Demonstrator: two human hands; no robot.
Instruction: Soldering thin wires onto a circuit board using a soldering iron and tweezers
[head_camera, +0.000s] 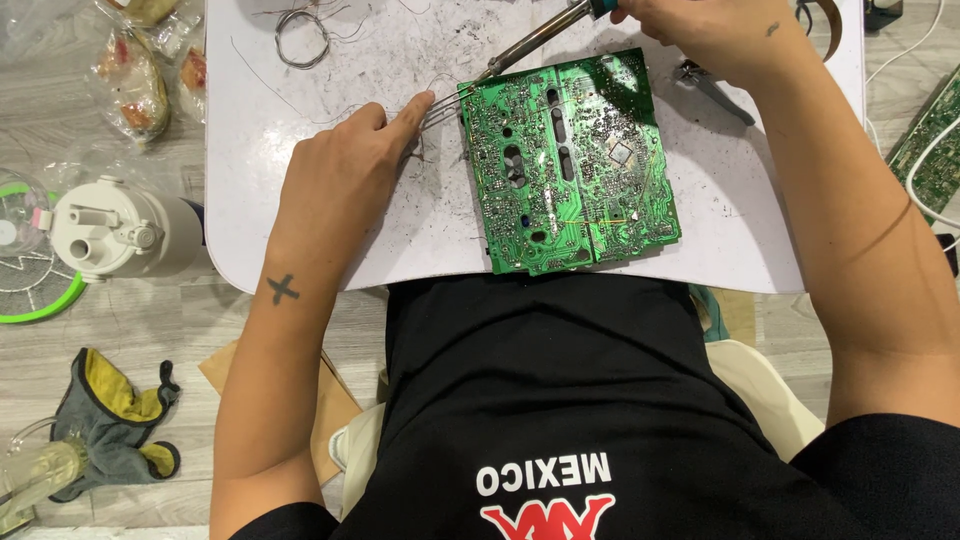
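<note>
A green circuit board (570, 160) lies solder side up on a white, soot-marked board (330, 60) across my lap. My left hand (355, 165) rests left of it, gripping metal tweezers (445, 108) whose tips touch the circuit board's top left corner. My right hand (705, 35) sits at the upper right, closed around the handle of a soldering iron (535, 40). The iron's tip meets that same corner, right beside the tweezers.
A coil of solder wire (302, 35) lies at the top left of the white board, metal pliers (715, 88) at its right. On the floor: a white bottle (120, 230), plastic bags (135, 80), grey-yellow cloth (115, 420), another green circuit board (925, 150).
</note>
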